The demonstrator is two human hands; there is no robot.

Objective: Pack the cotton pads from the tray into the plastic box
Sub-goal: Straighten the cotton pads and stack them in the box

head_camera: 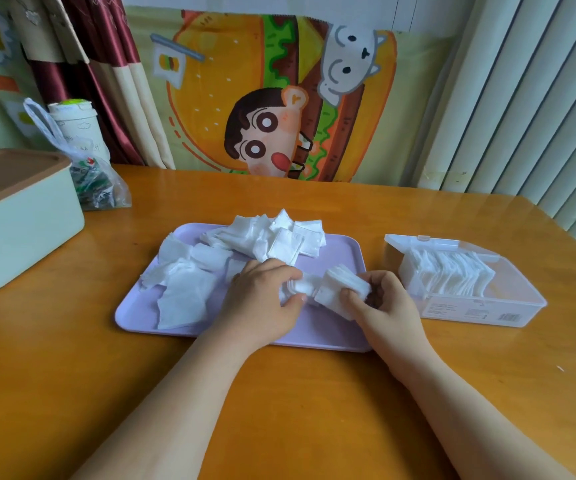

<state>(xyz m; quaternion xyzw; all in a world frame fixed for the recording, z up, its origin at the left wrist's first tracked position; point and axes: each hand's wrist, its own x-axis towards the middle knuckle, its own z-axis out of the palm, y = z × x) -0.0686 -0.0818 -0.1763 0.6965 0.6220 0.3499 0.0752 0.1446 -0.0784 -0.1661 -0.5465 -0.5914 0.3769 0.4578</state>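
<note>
A lilac tray lies on the wooden table, with several loose white cotton pads scattered over its far and left parts. Over the tray's right half my right hand grips a stack of cotton pads. My left hand pinches a few more pads right beside that stack. To the right of the tray stands the clear plastic box, its lid open at the back. A row of pads stands on edge in the box's left part.
A pale green storage box with a brown lid stands at the table's left. Behind it are a plastic bag and a white cup with a green lid. A cartoon cloth hangs on the wall behind the table.
</note>
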